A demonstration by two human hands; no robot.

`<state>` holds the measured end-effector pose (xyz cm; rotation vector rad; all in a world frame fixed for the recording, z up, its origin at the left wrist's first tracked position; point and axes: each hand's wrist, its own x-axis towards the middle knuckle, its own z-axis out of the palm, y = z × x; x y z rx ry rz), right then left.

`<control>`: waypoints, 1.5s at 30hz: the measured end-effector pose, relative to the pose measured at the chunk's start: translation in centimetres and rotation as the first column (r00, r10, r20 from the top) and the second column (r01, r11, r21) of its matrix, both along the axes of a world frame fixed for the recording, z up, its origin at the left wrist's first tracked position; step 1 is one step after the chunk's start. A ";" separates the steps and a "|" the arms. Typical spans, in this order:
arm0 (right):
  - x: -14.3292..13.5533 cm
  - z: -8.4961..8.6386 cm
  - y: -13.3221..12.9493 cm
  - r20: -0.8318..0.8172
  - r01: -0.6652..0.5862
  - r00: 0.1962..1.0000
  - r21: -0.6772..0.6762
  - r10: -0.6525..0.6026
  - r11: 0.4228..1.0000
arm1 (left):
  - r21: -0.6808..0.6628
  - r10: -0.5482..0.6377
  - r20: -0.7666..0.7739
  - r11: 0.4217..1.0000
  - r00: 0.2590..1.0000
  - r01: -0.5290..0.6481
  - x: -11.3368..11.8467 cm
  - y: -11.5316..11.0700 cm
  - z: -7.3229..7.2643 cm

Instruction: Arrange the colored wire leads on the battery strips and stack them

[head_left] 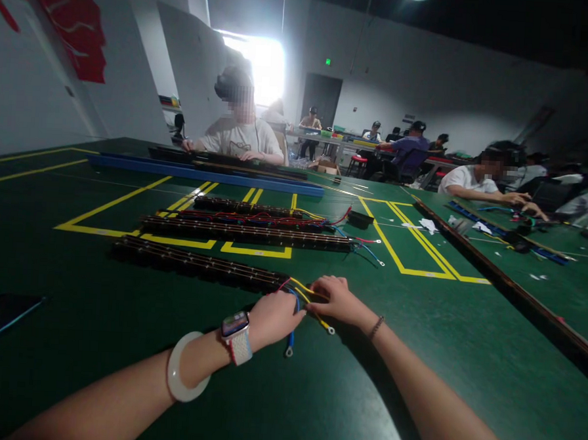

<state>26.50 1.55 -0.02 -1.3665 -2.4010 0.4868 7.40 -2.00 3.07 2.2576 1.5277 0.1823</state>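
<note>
A long black bar (207,265) with thin rods along it lies on the table, and wires come out of its right end. My left hand (274,319) is closed at that end, around the blue wire (290,338); its fingertips are mostly hidden. The blue wire ends in a ring terminal below the hand. To the right, my right hand (341,301) has its thumb and fingers bent together on the yellow wires (304,290). One yellow wire runs down to a ring terminal (331,330). A thin red wire (285,284) shows just above my left hand.
Behind are similar bars (254,234) with loose wires, a small black block (360,219) and a blue channel (202,174). Yellow tape (257,252) marks the green table (393,396). A long dark bar (507,284) slants across the right. Co-workers sit across and at right.
</note>
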 end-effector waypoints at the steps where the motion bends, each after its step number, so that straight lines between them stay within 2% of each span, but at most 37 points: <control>1: -0.1 0.0 -0.1 0.008 0.004 1.000 0.000 -0.004 1.000 | -0.020 0.002 -0.003 1.000 1.000 -0.002 0.0 0.2 0.0; 5: -0.6 0.1 -0.3 -0.007 0.049 0.999 0.010 -0.049 0.999 | -0.055 0.005 0.058 0.999 0.998 -0.002 0.0 0.9 -0.6; 8: -0.8 0.3 -0.4 -0.103 0.106 0.988 -0.052 -0.111 0.993 | -0.247 0.057 0.269 0.969 0.961 0.011 0.1 1.5 -1.2; 10: -0.9 0.3 -0.3 -0.192 0.125 0.970 -0.119 -0.147 0.985 | -0.451 0.161 0.466 0.889 0.870 0.077 0.1 1.7 -1.4; 12: -0.9 0.4 -0.3 -0.267 0.124 0.949 -0.166 -0.166 0.978 | -0.592 0.304 0.623 0.785 0.721 0.181 0.3 1.8 -1.4; 14: -0.9 0.4 -0.3 -0.297 0.131 0.938 -0.179 -0.180 0.975 | -0.649 0.426 0.697 0.716 0.577 0.256 0.4 1.8 -1.4; 15: -0.9 0.5 -0.4 -0.292 0.145 0.937 -0.168 -0.190 0.975 | -0.663 0.468 0.709 0.697 0.527 0.273 0.5 1.8 -1.3; 17: -1.1 0.6 -0.5 -0.247 0.180 0.948 -0.097 -0.199 0.979 | -0.679 0.515 0.713 0.677 0.475 0.285 0.6 1.8 -1.3; 20: -1.4 1.0 -1.2 -0.059 0.186 0.982 0.131 -0.180 0.974 | -0.684 0.533 0.719 0.658 0.447 0.316 0.8 2.0 -1.7; 23: -2.2 1.3 -2.1 0.206 0.074 0.967 0.335 -0.149 0.939 | -0.666 0.531 0.740 0.664 0.414 0.339 0.9 2.2 -2.4; 26: -3.2 1.1 -3.1 0.349 -0.052 0.931 0.428 -0.111 0.902 | -0.648 0.547 0.757 0.694 0.357 0.312 1.3 2.3 -3.1; 29: -4.0 0.8 -3.7 0.391 -0.100 0.916 0.449 -0.094 0.888 | -0.658 0.590 0.752 0.703 0.295 0.272 1.6 2.2 -3.5; 31: -4.1 0.8 -3.7 0.363 -0.070 0.926 0.426 -0.100 0.902 | -0.663 0.611 0.749 0.697 0.258 0.275 1.7 2.2 -3.6; 34: -3.5 1.3 -3.4 0.239 -0.016 0.969 0.330 -0.068 0.944 | -0.651 0.615 0.758 0.692 0.216 0.312 1.6 2.2 -3.6; 38: -2.1 2.0 -2.3 0.063 -0.092 0.995 0.208 0.080 0.974 | -0.656 0.633 0.748 0.659 0.200 0.368 1.3 2.5 -3.8; 41: -1.6 1.8 -1.7 -0.029 -0.090 0.995 0.205 0.098 0.974 | -0.652 0.631 0.749 0.648 0.201 0.394 1.1 2.6 -4.0; 45: -1.3 1.3 -1.4 -0.105 -0.051 0.992 0.214 0.075 0.975 | -0.631 0.607 0.769 0.672 0.200 0.388 1.1 2.5 -4.0</control>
